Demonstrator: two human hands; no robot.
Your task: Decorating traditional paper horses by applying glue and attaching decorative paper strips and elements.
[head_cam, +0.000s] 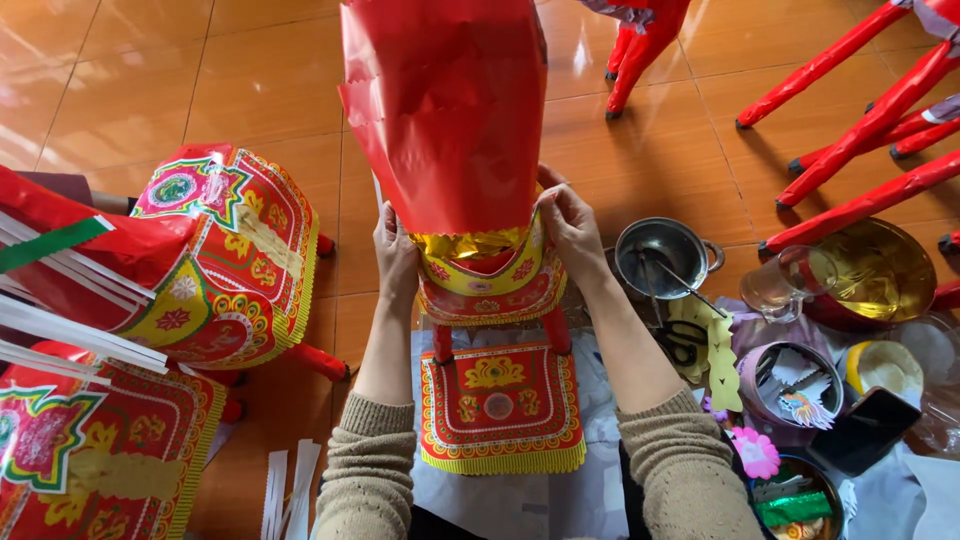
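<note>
The red paper figure [480, 250] stands upright on a white sheet [520, 500] on the tiled floor [130, 90], directly in front of the person, and serves as the reference point here. The left hand [396, 255] presses flat against the figure's left flank, fingers bent around the decorated yellow-fringed band [490, 290]; the right hand [570, 230] grips the opposite flank at the same height, thumb and fingers closed on the edge where plain red paper meets the gold foil collar [470, 243]. Both hands thus clasp the figure between them, evidently to steady it and hold the covering against the frame. The figure's body sits squarely between the two palms, its tall red upper section rising beyond them and a patterned apron panel [500, 405] hanging below toward the person. Left of the figure lie finished decorated pieces [225, 255]. Right of it sit a metal pot [662, 257], scissors [683, 342], a glass jug [790, 280] and a tub of trimmings [790, 385]. Beyond it, further right, lie red-wrapped legs [870, 120].
</note>
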